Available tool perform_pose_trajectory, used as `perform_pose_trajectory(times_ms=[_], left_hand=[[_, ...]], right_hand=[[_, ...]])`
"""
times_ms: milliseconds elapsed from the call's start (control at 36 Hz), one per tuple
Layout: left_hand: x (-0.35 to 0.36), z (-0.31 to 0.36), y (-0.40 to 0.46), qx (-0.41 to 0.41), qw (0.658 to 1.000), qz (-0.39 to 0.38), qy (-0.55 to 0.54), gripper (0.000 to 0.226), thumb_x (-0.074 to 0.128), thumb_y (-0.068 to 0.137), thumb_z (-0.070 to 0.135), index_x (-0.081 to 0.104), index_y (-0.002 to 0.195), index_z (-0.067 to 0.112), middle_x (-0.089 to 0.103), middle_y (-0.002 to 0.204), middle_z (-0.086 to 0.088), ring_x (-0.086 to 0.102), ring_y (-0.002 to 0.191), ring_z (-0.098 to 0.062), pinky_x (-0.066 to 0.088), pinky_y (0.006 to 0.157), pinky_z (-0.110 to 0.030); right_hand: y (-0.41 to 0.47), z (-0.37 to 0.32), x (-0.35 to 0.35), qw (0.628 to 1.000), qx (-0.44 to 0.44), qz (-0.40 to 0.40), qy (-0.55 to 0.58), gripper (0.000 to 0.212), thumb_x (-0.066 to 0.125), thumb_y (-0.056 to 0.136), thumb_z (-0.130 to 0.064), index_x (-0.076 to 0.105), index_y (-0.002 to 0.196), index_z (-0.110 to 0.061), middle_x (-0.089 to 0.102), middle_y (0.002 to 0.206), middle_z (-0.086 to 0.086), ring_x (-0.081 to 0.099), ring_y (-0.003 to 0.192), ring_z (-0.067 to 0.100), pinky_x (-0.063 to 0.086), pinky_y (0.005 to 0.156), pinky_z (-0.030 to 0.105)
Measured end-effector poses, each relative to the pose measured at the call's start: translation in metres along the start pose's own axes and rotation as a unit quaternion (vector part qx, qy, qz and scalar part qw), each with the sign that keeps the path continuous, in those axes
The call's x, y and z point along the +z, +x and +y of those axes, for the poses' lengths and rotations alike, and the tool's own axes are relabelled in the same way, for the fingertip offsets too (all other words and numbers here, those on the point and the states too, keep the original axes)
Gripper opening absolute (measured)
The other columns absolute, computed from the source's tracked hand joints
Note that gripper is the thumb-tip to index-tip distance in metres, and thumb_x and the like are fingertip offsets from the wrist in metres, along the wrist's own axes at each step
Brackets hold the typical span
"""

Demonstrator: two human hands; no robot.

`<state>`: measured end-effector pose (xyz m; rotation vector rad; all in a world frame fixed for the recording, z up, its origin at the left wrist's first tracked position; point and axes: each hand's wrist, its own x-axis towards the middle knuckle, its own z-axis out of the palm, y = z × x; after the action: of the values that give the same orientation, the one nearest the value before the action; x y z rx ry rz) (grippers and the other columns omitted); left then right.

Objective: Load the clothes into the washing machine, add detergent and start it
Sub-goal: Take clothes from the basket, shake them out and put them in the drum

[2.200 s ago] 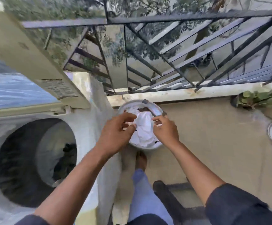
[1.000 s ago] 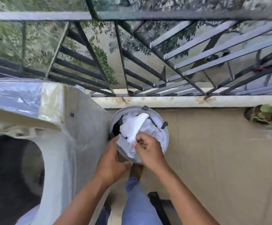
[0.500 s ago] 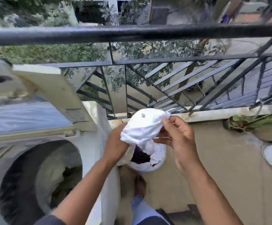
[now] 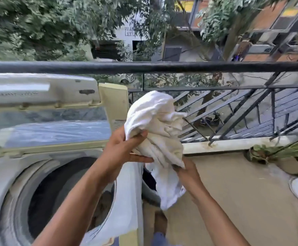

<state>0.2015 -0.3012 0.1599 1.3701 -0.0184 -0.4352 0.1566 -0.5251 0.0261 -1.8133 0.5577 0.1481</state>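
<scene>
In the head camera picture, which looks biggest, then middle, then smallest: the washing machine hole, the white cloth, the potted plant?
1. Washing machine hole, biggest.
2. White cloth, held by both hands.
3. Potted plant, smallest, though it is farther away and cut off at the edge.

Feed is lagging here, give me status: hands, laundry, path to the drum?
Left hand and right hand both gripping the bundled white cloth. Bundle held up beside the top-loading washing machine's open drum, not in. Lid up, path clear.
</scene>
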Motion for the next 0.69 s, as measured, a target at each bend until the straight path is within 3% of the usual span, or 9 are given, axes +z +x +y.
perform_pose_trajectory(times_ms=[83,194,333,417,472,528,583,639,694], left_hand=[[-0.027,0.002,-0.027,0.007,1.000,0.018,0.002,0.030,0.064,0.096,0.018,0.069,0.125,0.012,0.076,0.116,-0.015,0.075,0.103,-0.037,0.064,0.072,-0.053],[-0.074,-0.008,-0.067,0.001,0.998,0.070,-0.005,0.033,0.070,0.087,0.019,0.073,0.120,0.019,0.076,0.120,-0.010,0.075,0.105,-0.030,0.065,0.064,-0.043],[-0.132,-0.031,-0.117,-0.027,0.985,0.163,-0.041,0.037,0.079,0.080,0.023,0.076,0.116,0.015,0.076,0.119,-0.013,0.076,0.097,-0.025,0.064,0.058,-0.038],[-0.162,-0.037,-0.144,-0.044,0.978,0.203,-0.027,0.074,0.100,0.047,0.051,0.078,0.108,0.017,0.077,0.113,-0.009,0.075,0.095,-0.022,0.065,0.062,-0.040],[-0.179,-0.040,-0.158,-0.052,0.970,0.239,-0.007,0.075,0.101,0.037,0.057,0.078,0.097,0.018,0.077,0.101,-0.005,0.074,0.090,-0.018,0.065,0.064,-0.043],[-0.193,-0.045,-0.166,-0.060,0.962,0.267,0.007,0.045,0.095,0.061,0.049,0.078,0.090,0.018,0.078,0.086,0.001,0.076,0.082,-0.016,0.066,0.068,-0.046],[-0.207,-0.054,-0.170,-0.066,0.951,0.302,0.030,0.010,0.076,0.092,0.020,0.071,0.090,0.011,0.076,0.075,0.002,0.075,0.075,-0.016,0.066,0.075,-0.051],[-0.221,-0.065,-0.173,-0.092,0.933,0.343,0.056,0.014,0.067,0.098,0.007,0.066,0.085,0.010,0.073,0.065,0.004,0.073,0.070,-0.017,0.064,0.077,-0.050],[-0.232,-0.076,-0.172,-0.117,0.920,0.368,0.071,0.008,0.068,0.099,0.008,0.067,0.091,0.008,0.075,0.075,-0.004,0.073,0.080,-0.027,0.063,0.079,-0.046]], right_hand=[[-0.025,-0.030,0.000,0.997,-0.004,-0.005,0.072,0.019,0.058,0.104,-0.021,0.074,0.106,-0.030,0.079,0.102,0.002,0.074,0.100,0.024,0.058,0.078,0.047],[-0.050,-0.066,-0.001,0.993,-0.037,-0.020,0.106,0.027,0.054,0.105,-0.010,0.072,0.114,-0.028,0.079,0.107,0.003,0.076,0.095,0.020,0.060,0.075,0.039],[-0.068,-0.094,0.008,0.988,-0.096,-0.099,0.075,0.040,0.055,0.098,0.007,0.075,0.115,-0.023,0.078,0.110,0.004,0.072,0.097,0.023,0.056,0.078,0.041],[-0.079,-0.106,0.031,0.977,-0.133,-0.146,0.080,0.036,0.062,0.095,0.006,0.075,0.117,-0.019,0.078,0.110,0.005,0.071,0.095,0.019,0.056,0.073,0.032],[-0.085,-0.111,0.055,0.969,-0.157,-0.174,0.079,0.035,0.062,0.096,0.005,0.076,0.118,-0.019,0.079,0.112,0.003,0.072,0.100,0.017,0.058,0.075,0.031],[-0.085,-0.111,0.081,0.963,-0.171,-0.191,0.083,0.034,0.062,0.098,0.003,0.076,0.121,-0.018,0.078,0.116,0.001,0.072,0.107,0.017,0.059,0.079,0.030],[-0.083,-0.108,0.108,0.961,-0.184,-0.190,0.077,0.032,0.064,0.098,-0.003,0.075,0.123,-0.019,0.078,0.119,-0.001,0.071,0.112,0.017,0.059,0.082,0.033],[-0.079,-0.101,0.136,0.961,-0.198,-0.181,0.063,0.031,0.068,0.095,-0.009,0.076,0.123,-0.019,0.077,0.120,-0.002,0.071,0.116,0.018,0.058,0.091,0.038],[-0.074,-0.093,0.163,0.965,-0.201,-0.159,0.050,0.030,0.068,0.095,-0.007,0.077,0.121,-0.019,0.078,0.117,-0.005,0.071,0.113,0.013,0.058,0.094,0.035]])
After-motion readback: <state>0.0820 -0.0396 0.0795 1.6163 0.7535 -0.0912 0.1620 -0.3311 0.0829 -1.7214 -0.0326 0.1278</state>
